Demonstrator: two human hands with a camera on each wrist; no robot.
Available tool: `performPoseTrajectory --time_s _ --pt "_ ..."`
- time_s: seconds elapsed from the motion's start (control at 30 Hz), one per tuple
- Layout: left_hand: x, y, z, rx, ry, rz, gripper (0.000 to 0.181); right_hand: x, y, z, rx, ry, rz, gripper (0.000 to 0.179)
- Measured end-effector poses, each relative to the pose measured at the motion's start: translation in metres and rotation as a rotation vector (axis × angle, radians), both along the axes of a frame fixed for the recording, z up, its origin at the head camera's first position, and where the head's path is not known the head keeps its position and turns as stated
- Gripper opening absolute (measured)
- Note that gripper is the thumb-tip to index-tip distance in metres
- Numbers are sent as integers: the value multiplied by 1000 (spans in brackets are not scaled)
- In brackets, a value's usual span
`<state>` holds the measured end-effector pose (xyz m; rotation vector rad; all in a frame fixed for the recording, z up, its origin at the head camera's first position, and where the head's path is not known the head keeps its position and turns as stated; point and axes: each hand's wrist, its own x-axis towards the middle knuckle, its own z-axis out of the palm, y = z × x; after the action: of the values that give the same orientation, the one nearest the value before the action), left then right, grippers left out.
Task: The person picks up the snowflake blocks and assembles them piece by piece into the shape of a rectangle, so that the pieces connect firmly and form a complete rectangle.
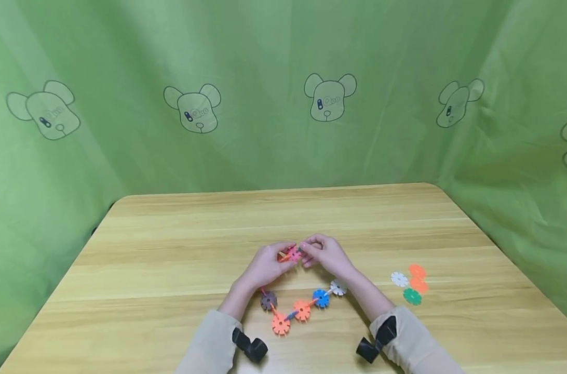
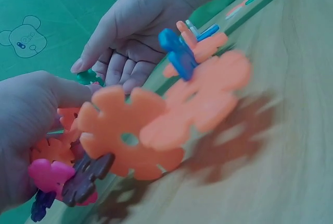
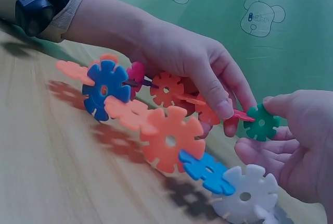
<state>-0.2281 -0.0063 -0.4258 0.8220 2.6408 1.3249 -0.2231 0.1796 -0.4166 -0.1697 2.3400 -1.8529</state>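
Observation:
A chain of notched plastic snowflake discs curves between the hands. My left hand (image 1: 267,266) grips one end, its thumb and fingers around an orange disc and a pink disc (image 1: 294,254). At that end a green disc (image 3: 261,122) joins on, and my right hand (image 3: 304,143) pinches its edge between thumb and fingers. From the left hand the chain runs down through a brown disc (image 1: 268,301), orange discs (image 1: 281,324) and a blue disc (image 1: 321,298). A white disc (image 1: 338,287) ends it, near the right forearm. Part of the chain is hidden behind the left hand.
Loose discs lie on the wooden table (image 1: 171,249) at the right: a white disc (image 1: 399,279), two overlapping orange discs (image 1: 418,284) and a green disc (image 1: 412,296). A green curtain (image 1: 265,156) with bear-head drawings hangs behind the table.

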Motion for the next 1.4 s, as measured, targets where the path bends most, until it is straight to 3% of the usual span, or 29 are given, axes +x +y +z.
performPoseTrajectory --time_s 0.3,0.77,0.93,1.13,1.4 --pt "0 -2 1 21 6 2 43 3 23 2 20 28 -42 41" --pt "-1 -4 1 10 -11 6 44 35 125 4 220 70 -205 52" --pt "-1 -5 0 13 -7 7 44 45 156 2 273 92 -230 51" --pt "-1 -5 0 17 -16 11 45 50 184 0 493 104 -137 44" --pt "-2 -6 0 10 -19 17 45 53 197 -1 619 112 28 41"
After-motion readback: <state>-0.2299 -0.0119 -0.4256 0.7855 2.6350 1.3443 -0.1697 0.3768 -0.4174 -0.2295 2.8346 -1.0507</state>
